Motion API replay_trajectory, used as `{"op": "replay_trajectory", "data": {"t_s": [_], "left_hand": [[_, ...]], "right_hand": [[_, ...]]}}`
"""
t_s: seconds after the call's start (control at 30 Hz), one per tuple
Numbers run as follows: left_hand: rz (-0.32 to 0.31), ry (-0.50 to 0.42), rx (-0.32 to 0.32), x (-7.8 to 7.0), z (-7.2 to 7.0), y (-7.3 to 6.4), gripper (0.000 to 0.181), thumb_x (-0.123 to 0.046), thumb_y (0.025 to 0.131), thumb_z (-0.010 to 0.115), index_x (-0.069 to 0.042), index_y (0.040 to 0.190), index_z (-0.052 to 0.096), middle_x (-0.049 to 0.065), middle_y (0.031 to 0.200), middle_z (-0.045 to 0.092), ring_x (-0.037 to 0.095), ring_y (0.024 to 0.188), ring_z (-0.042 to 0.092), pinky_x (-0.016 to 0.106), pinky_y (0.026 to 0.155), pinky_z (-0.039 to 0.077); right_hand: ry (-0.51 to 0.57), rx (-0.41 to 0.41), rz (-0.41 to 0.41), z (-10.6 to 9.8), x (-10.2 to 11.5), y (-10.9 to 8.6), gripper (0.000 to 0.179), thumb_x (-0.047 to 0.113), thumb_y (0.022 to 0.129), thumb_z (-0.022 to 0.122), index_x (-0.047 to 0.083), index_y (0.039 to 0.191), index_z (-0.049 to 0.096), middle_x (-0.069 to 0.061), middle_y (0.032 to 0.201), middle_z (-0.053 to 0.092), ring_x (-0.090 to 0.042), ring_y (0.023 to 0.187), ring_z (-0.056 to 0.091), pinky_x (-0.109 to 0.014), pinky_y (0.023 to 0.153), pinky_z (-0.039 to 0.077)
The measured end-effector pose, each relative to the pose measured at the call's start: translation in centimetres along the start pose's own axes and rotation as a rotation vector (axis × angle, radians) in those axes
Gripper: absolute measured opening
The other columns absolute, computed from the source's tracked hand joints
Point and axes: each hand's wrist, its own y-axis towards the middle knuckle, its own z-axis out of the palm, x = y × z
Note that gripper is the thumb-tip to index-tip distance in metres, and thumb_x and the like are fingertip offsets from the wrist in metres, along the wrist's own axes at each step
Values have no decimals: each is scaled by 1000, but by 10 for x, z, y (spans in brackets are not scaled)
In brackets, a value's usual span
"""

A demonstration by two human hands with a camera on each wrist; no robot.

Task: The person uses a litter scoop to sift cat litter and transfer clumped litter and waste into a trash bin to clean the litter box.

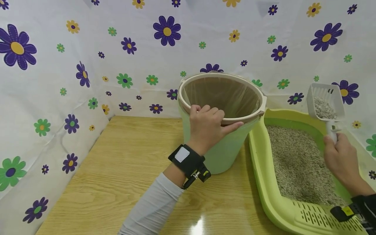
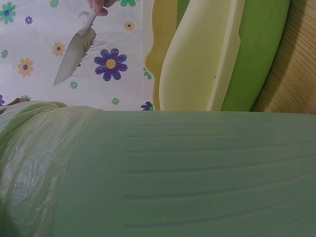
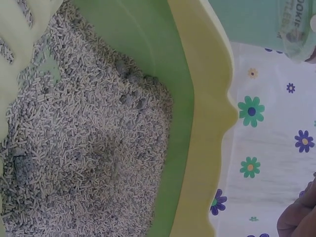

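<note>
Two hands: L fingers [image 1: 205, 112] curled on bin rim [image 1: 188, 104], R fingers [image 1: 330, 143] round loaded scoop [image 1: 325, 103].

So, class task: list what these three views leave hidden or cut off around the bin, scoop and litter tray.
- Bin bottom, head view: hidden by its liner.
- Left hand: absent from the left wrist view.
- Scoop: absent from the right wrist view.
- Litter tray near end, head view: cut off by the frame edge.
</note>
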Motion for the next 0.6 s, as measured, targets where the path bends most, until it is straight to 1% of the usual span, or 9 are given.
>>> {"op": "replay_trajectory", "data": {"t_s": [0.1,0.17,0.2,0.27,0.33,0.4,0.43,0.5,0.6], "left_hand": [[0,1,-1,0,0,0,64,-78,74,52,-20,50,41,-8,48,42,12,51,45,38,68,36],[-2,-3,0,0,0,0,64,-78,74,52,-20,50,41,-8,48,43,12,51,44,38,69,36],[-3,-8,0,0,0,0,64,-78,74,52,-19,50,41,-8,48,43,13,51,44,38,69,36],[-2,-17,0,0,1,1,64,-77,74,53,-19,50,42,-7,48,43,13,51,44,39,69,36],[0,-17,2,0,2,1,64,-77,75,52,-19,50,42,-7,48,44,13,50,44,39,69,36],[-2,-15,6,0,2,1,64,-77,75,52,-19,50,42,-7,48,44,13,51,44,39,69,36],[-4,-13,7,0,2,1,64,-78,75,52,-19,50,42,-7,48,44,13,51,44,39,69,36],[-5,-8,8,0,2,1,64,-78,74,52,-19,50,42,-7,48,43,13,51,45,39,69,36],[-3,-15,2,0,2,1,64,-77,75,52,-19,50,42,-7,48,43,13,51,45,38,68,35]], "right_hand": [[16,16,14,-1,-3,0,52,30,102,24,-15,126,36,-23,83,42,-25,57,40,-31,45,32],[5,47,18,-2,-7,2,51,31,102,23,-14,121,37,-22,82,41,-24,57,39,-32,46,32],[-11,74,14,-3,-9,3,49,31,102,23,-14,116,39,-20,80,42,-24,56,39,-32,45,32],[-69,164,-3,-5,-15,5,46,30,101,25,-13,104,42,-17,73,42,-23,53,40,-32,44,33],[-173,285,-27,-6,-20,7,40,27,100,27,-7,86,44,-12,65,41,-20,49,39,-32,44,32],[-276,403,-76,-4,-25,8,35,23,98,30,-1,75,43,-7,59,39,-18,48,37,-31,44,32],[-322,452,-100,-2,-27,8,34,21,96,31,0,73,43,-6,59,38,-17,48,37,-30,45,31],[-393,512,-144,3,-29,7,32,18,94,33,1,70,45,-5,59,38,-17,49,36,-30,47,31],[-443,540,-173,9,-30,5,29,17,94,36,-2,74,48,-7,61,39,-18,50,38,-30,47,32]]}}
